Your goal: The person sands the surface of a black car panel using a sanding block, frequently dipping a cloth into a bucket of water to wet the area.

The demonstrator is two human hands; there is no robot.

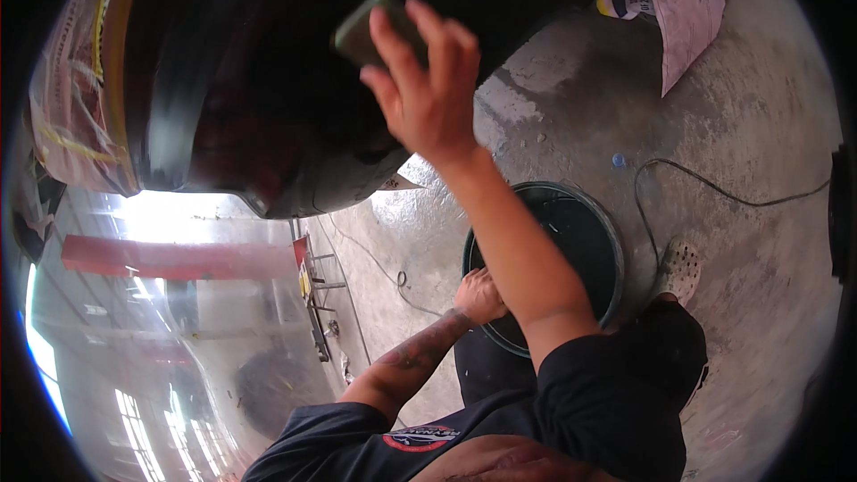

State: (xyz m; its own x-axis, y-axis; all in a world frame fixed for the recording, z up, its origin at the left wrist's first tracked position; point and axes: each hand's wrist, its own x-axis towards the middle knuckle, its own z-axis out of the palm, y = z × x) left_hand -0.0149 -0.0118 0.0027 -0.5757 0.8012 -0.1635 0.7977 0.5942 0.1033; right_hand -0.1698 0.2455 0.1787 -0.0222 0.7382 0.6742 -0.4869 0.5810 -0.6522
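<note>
A glossy black curved body panel (pixel 259 45) fills the upper left, with paper and clear film taped along its left side. My right hand (pixel 427 94) is raised against it, fingers and thumb round a green rectangular block or pad (pixel 355 31). Lower down, a dark round bucket (pixel 610 241) with dark liquid inside stands on the floor. My left hand (pixel 478 295) is at the bucket's left rim, fingers curled; what they hold is hidden, partly behind my right forearm.
Taped pinkish paper (pixel 687 9) hangs at upper right. A black cable (pixel 714 187) snakes over the concrete floor (pixel 759 107) beside my sandalled foot (pixel 681 268). Clear plastic sheeting (pixel 214 321) covers the lower left, with a red bar (pixel 178 254) and a metal frame (pixel 326 272) nearby.
</note>
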